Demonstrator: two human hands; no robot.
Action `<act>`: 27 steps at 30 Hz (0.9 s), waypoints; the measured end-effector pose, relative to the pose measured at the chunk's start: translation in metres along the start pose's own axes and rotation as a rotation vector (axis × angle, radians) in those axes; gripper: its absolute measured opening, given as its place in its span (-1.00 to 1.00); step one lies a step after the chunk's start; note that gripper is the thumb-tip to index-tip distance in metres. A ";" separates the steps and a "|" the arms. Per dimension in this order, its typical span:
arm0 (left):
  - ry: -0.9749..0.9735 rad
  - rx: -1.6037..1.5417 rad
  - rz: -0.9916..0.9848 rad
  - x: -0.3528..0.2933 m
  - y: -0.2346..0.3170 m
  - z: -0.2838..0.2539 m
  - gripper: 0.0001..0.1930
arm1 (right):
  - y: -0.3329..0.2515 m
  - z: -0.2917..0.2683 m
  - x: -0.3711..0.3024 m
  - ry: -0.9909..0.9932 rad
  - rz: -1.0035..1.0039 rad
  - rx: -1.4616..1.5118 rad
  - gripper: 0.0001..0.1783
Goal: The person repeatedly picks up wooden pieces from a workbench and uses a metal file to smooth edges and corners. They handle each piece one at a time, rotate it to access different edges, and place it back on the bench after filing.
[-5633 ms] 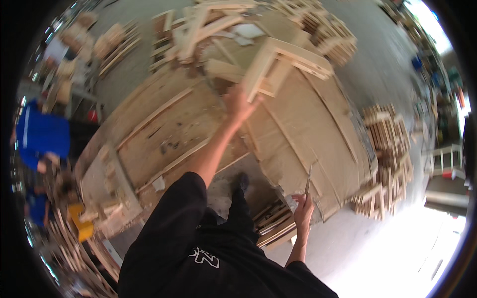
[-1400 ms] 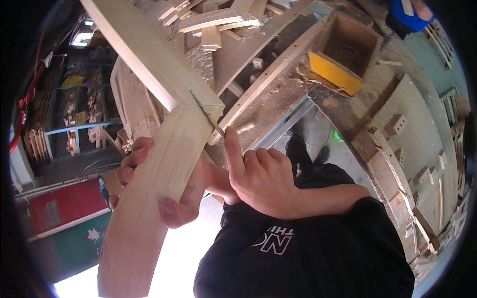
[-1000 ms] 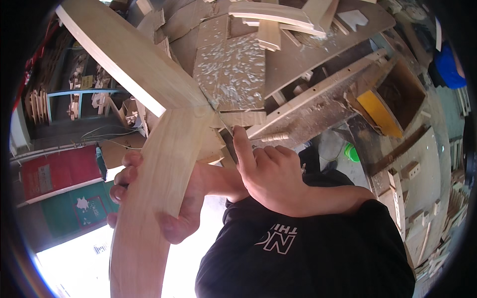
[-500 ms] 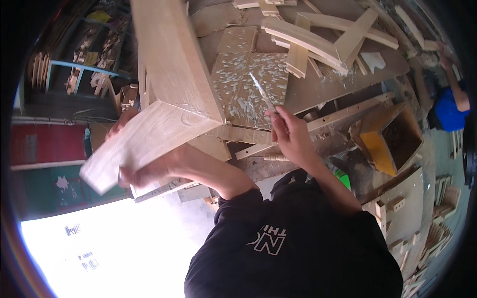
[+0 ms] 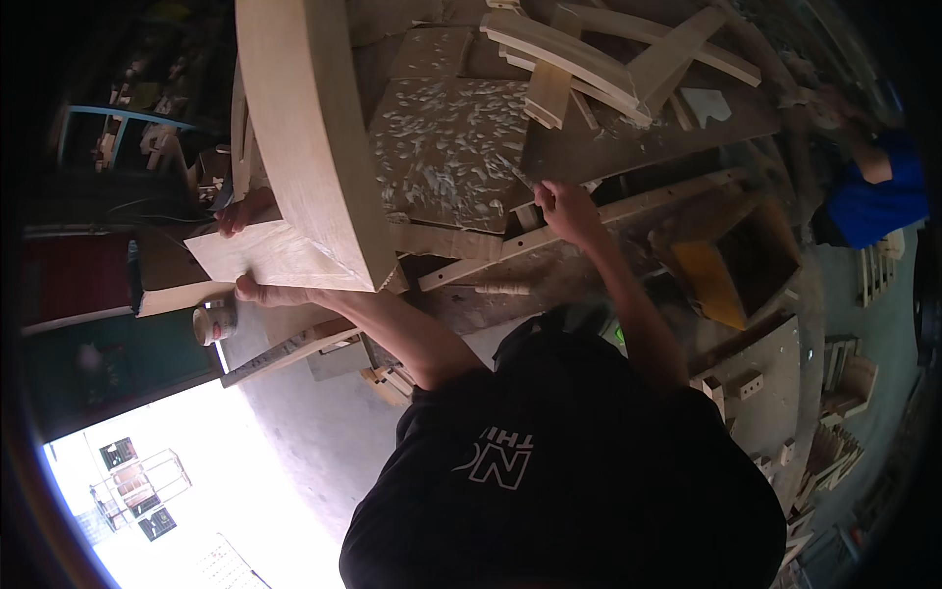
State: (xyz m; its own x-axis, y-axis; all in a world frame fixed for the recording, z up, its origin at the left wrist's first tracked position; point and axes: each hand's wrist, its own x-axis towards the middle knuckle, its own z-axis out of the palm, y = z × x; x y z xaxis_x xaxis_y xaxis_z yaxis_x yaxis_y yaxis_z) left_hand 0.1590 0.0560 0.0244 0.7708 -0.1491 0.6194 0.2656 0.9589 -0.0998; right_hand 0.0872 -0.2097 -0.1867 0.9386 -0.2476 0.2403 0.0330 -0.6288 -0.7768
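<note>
Gripping joined boards (image 5: 316,147), left hand (image 5: 269,293) sits half-closed.

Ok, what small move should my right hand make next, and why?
Perhaps draw the thin tool across the white blobs: your right hand holds it by their right-hand edge, while your left hand grips the angled wooden piece.

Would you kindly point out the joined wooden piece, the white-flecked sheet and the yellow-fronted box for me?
Joined wooden piece (image 5: 312,147): head view, broad face of its upper limb.
White-flecked sheet (image 5: 442,147): head view, middle of its flecked surface.
Yellow-fronted box (image 5: 706,281): head view, its yellow front wall.
</note>
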 end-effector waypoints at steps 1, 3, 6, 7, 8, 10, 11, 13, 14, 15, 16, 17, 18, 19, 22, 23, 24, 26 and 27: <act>-0.017 0.019 -0.010 -0.001 0.004 -0.001 -0.36 | 0.000 0.007 -0.005 0.033 0.059 -0.001 -0.76; -0.075 0.051 -0.022 -0.002 0.007 -0.008 -0.39 | 0.009 0.006 -0.011 -0.029 0.119 0.033 -0.76; -0.129 -0.089 0.042 0.003 0.001 -0.019 -0.46 | 0.009 0.003 -0.018 -0.091 0.163 0.132 -0.75; -0.097 -0.276 0.111 0.004 -0.002 -0.023 -0.49 | 0.009 0.001 -0.021 -0.104 0.172 0.169 -0.75; -0.065 -0.478 0.174 0.007 -0.011 -0.027 -0.52 | 0.013 -0.002 -0.025 -0.088 0.173 0.115 -0.74; 0.018 -0.748 0.178 0.015 -0.029 -0.034 -0.60 | 0.022 -0.007 -0.038 -0.052 0.183 0.005 -0.73; 0.060 -0.806 0.122 0.025 -0.037 -0.030 -0.65 | 0.025 -0.012 -0.045 -0.063 0.208 0.025 -0.75; 0.152 -0.824 -0.063 0.038 -0.050 -0.030 -0.68 | 0.026 -0.026 -0.066 -0.080 0.247 0.072 -0.76; 0.203 -0.773 -0.183 0.040 -0.050 -0.035 -0.66 | 0.015 -0.033 -0.076 0.014 0.242 0.113 -0.76; 0.258 -0.716 -0.298 0.041 -0.049 -0.040 -0.64 | 0.000 -0.047 -0.083 0.103 0.240 0.157 -0.76; 0.290 -0.765 -0.334 0.043 -0.051 -0.048 -0.64 | -0.012 -0.063 -0.084 0.094 0.306 0.267 -0.75; 0.323 -0.803 -0.366 0.044 -0.047 -0.055 -0.64 | -0.025 -0.078 -0.083 0.075 0.370 0.385 -0.75; 0.347 -0.845 -0.382 0.041 -0.037 -0.064 -0.64 | -0.040 -0.086 -0.080 0.042 0.426 0.491 -0.74; 0.295 -0.812 -0.453 0.041 -0.037 -0.069 -0.61 | -0.056 -0.096 -0.073 0.024 0.363 0.525 -0.73; 0.235 -0.771 -0.296 0.046 -0.082 -0.065 -0.56 | -0.097 -0.118 -0.069 -0.016 0.186 0.619 -0.74; 0.178 -0.756 -0.237 0.048 -0.108 -0.056 -0.58 | -0.113 -0.119 -0.070 -0.022 0.122 0.645 -0.76; 0.114 -0.723 -0.174 0.047 -0.120 -0.044 -0.60 | -0.132 -0.119 -0.072 -0.038 0.048 0.682 -0.78; 0.091 -0.735 -0.250 0.047 -0.120 -0.038 -0.63 | -0.162 -0.115 -0.073 -0.042 -0.146 0.783 -0.80; 0.118 -0.761 -0.264 0.043 -0.128 -0.037 -0.62 | -0.166 -0.117 -0.074 -0.058 -0.139 0.834 -0.80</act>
State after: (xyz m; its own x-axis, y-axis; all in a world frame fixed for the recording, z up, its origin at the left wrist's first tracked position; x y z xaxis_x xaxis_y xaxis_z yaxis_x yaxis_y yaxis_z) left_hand 0.1798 -0.0818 0.0350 0.6726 -0.4127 0.6143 0.7351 0.4684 -0.4902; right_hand -0.0280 -0.1729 -0.0072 0.9227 -0.1552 0.3528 0.3705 0.1042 -0.9230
